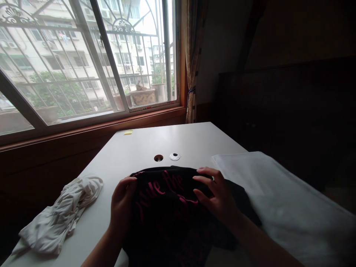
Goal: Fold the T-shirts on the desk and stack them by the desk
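A black shirt with pink brush-style lettering lies bunched over the near part of the white table. At its upper left edge my left hand is closed on the fabric, its thumb side hidden in shadow. My right hand rests on the upper right of the shirt, with fingers spread apart and their tips touching the cloth. Part of the dark fabric extends beyond my right wrist. The shirt's lower part is too dark to make out.
The white table has a round cable hole and a white ring-shaped cover. Crumpled pale cloth lies at the left. A white sheet-like cloth covers the right side. A barred window and a tied curtain stand beyond.
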The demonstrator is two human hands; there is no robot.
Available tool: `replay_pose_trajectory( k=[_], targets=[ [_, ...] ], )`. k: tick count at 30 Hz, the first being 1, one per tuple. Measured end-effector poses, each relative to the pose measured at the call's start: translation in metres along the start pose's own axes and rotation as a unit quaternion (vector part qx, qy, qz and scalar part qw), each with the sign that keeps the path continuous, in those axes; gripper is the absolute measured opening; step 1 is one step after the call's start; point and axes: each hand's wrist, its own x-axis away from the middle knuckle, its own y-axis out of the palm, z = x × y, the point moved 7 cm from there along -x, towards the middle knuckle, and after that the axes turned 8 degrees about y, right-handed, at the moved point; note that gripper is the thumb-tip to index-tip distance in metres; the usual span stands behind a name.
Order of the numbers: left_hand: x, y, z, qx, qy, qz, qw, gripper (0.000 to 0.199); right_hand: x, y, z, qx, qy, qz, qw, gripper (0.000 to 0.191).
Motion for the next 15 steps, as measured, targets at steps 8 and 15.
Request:
replay_pose_trajectory(
  k=[8, 15],
  targets=[
    [-0.001, -0.006, 0.004, -0.032, 0.014, 0.038, 0.999, 0.024, 0.016, 0.052, -0.030, 0.019, -0.066, -0.208, 0.976, 0.033],
    [0.032, 0.048, -0.012, -0.162, 0.057, -0.352, 0.920, 0.081, 0.013, 0.021, 0.012, -0.124, 0.160, -0.067, 0.977, 0.022]
  ],
)
